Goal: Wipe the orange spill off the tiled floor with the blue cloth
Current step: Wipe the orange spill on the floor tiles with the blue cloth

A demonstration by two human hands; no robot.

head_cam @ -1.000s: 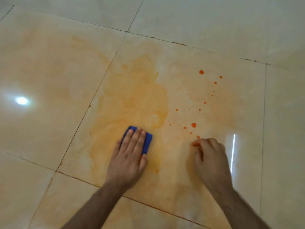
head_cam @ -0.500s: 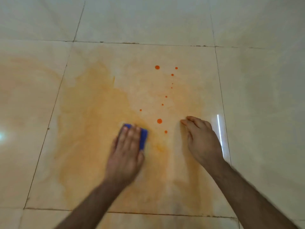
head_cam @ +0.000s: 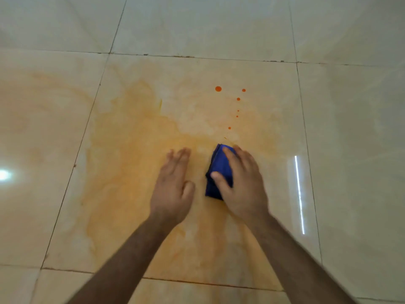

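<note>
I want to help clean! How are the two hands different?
The right hand presses on the blue cloth; the left hand has nothing under it. The right hand's fingers curl over the cloth; the left hand's lie flat and spread. Both are over the orange smear.

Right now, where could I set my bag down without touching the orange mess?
The far row of pale glossy floor tiles and the right-hand tile look clean. The centre is crowded: the orange smear, the orange droplets, both hands, and the folded blue cloth.
</note>
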